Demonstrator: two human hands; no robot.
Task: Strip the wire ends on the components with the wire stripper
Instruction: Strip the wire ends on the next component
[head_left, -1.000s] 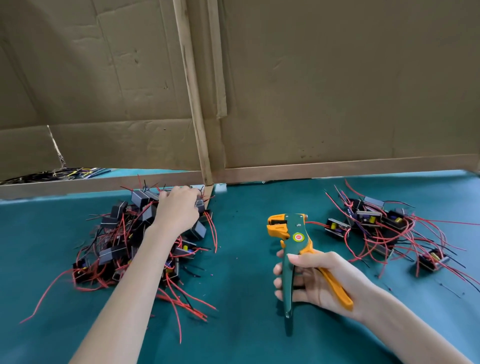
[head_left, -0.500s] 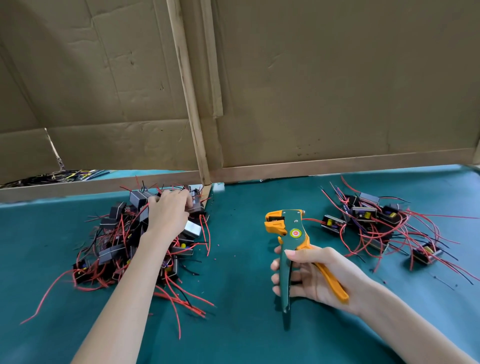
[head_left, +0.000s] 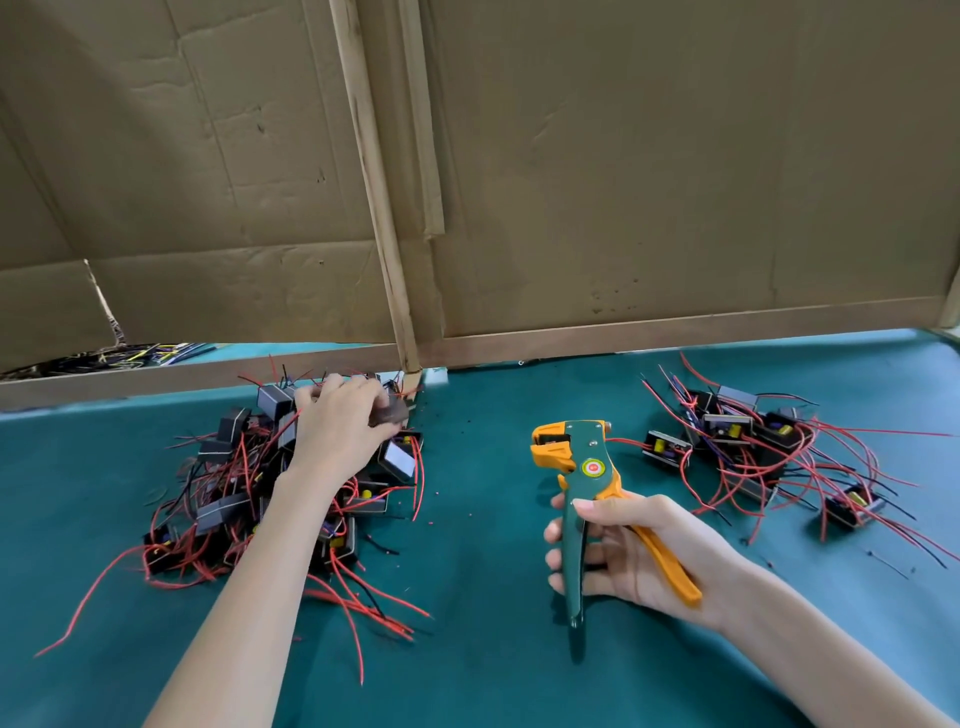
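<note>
Left hand (head_left: 340, 426) seemingly curled, right hand (head_left: 631, 551) clenched.

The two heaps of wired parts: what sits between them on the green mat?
In the head view, the wire stripper, gripped by the right hand, stands between the left heap and the right heap; the green mat around it is nearly bare.

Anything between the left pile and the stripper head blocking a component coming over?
Nothing visible blocks it: only bare mat lies between the left pile and the wire stripper. Tangled red wires around the left hand might snag.
</note>
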